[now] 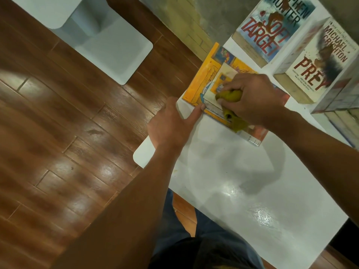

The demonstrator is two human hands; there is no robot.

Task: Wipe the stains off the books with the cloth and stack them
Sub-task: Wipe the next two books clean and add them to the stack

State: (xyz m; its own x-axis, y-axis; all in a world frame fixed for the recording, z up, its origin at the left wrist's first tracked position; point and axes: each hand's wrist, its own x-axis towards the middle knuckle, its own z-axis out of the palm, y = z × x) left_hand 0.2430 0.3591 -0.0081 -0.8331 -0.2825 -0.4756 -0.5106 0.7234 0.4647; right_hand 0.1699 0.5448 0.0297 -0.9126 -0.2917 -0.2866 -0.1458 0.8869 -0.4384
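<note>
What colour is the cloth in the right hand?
Olive yellow-green cloth, seen in the head view.

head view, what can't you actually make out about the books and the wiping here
- Small book: in the head view, the right hand and green cloth cover most of its cover, so any stains are hidden.
- Soft Target book: top cut off by the frame edge.
- Stack under Prey book: runs off the right edge; count unclear.
- Left hand: fingers hidden past the table edge.

On the bench a small book lies atop a larger book at the left edge — the cloth on them; two more books, "Soft Target" and "Prey", lie farther right, "Prey" nearer
</note>
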